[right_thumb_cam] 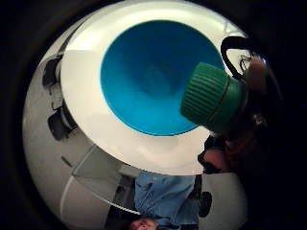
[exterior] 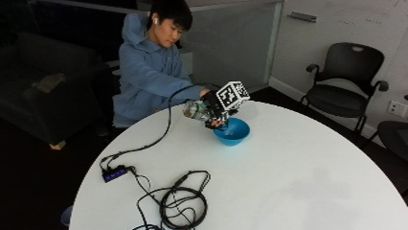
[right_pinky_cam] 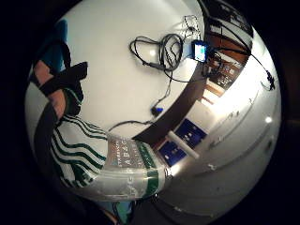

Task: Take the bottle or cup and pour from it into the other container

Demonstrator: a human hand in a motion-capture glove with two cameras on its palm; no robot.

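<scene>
A blue bowl stands on the round white table in front of the person. My gloved right hand grips a clear plastic bottle with a green-striped label, tipped over so that its neck points down toward the bowl. In the thumb side palm view the green cap is on the bottle and hangs over the blue bowl, whose inside looks bare. The little finger side palm view shows the bottle's labelled body lying against the palm.
A coil of black cable and a small black hub lie on the near left of the table. Black office chairs stand at the right by the wall. The person sits at the table's far edge.
</scene>
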